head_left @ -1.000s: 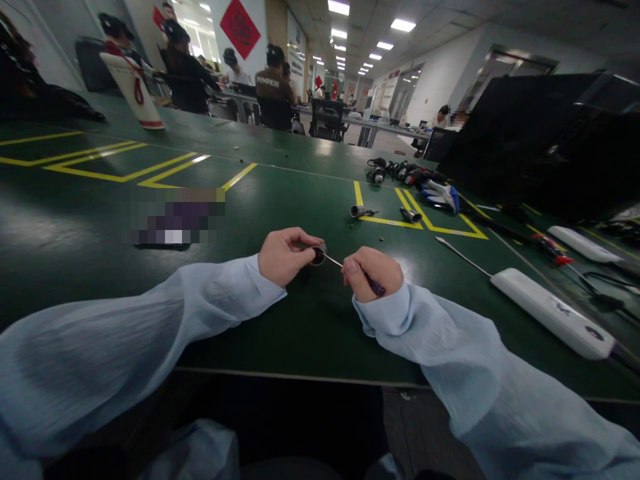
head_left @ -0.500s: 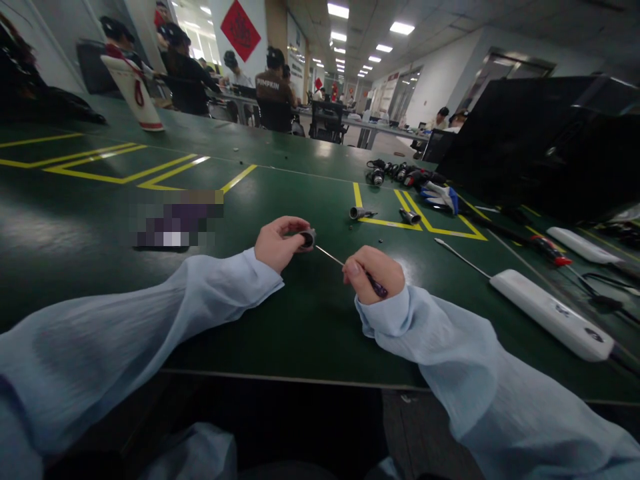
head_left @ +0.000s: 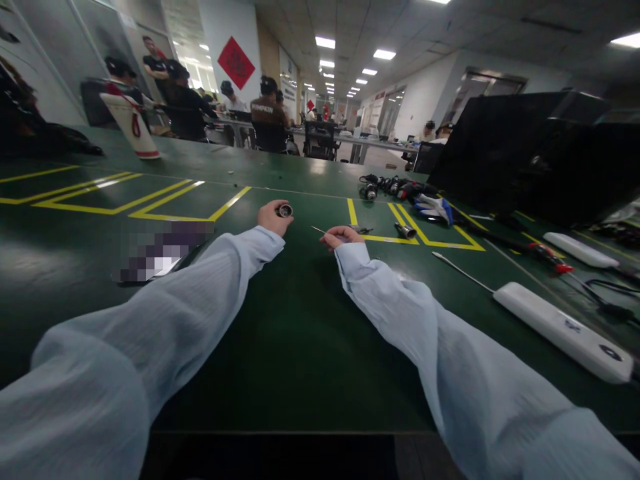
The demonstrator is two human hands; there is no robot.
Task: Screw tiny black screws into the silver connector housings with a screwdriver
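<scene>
My left hand (head_left: 271,217) is closed round a small round metal part (head_left: 285,211), whose hollow end faces me. To its right, my right hand (head_left: 341,236) grips a screwdriver; the thin shaft (head_left: 317,229) points left toward the metal part, with a gap between them. Its handle is hidden in my fingers. Just beyond my right hand lies a grey metal piece (head_left: 361,230), partly covered by the hand. A cone-shaped metal fitting (head_left: 405,231) rests farther right, within yellow tape lines.
Right of my arm lies a white device with a thin metal rod (head_left: 560,330). Farther back are a blue-and-white glove (head_left: 434,209), black cabled parts (head_left: 370,190) and a red-and-black tool (head_left: 550,259). A blurred-out object (head_left: 165,252) lies left; a tall white cup (head_left: 133,127) stands behind.
Both hands have moved away from me over the table. The metal part has turned to show its open end, and the screwdriver has shifted with my right hand.
</scene>
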